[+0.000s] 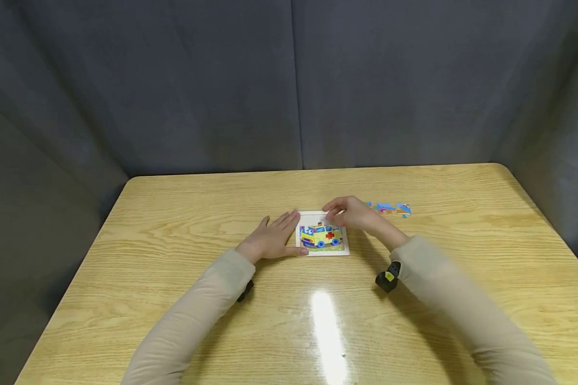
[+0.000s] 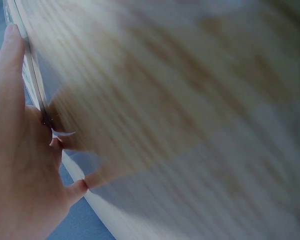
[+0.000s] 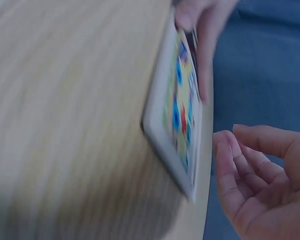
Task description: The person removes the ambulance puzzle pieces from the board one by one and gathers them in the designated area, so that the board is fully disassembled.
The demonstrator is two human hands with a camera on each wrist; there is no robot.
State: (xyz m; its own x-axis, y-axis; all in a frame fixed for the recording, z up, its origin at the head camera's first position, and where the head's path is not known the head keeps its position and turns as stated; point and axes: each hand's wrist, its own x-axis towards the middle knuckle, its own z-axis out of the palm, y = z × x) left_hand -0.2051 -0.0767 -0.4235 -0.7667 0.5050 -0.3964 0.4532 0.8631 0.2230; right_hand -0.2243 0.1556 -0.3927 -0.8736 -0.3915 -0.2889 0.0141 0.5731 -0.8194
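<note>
A white-framed jigsaw puzzle (image 1: pixel 322 238) lies on the table, showing a yellow ambulance with a red cross. The upper strip inside its frame is bare white. My left hand (image 1: pixel 272 238) rests at the frame's left edge with fingers spread, the thumb along the lower left corner. Above the frame's upper right part is my right hand (image 1: pixel 349 212), its fingers loosely bent. In the right wrist view, nothing shows between the right fingertips (image 3: pixel 224 139). Loose puzzle pieces (image 1: pixel 386 207) lie just right of and behind the right hand, which partly hides them.
The wooden table (image 1: pixel 173 224) runs wide on both sides of the puzzle. Dark grey curtains (image 1: pixel 212 85) stand behind its far edge and at both sides. A bright light reflection marks the table surface in front of the puzzle.
</note>
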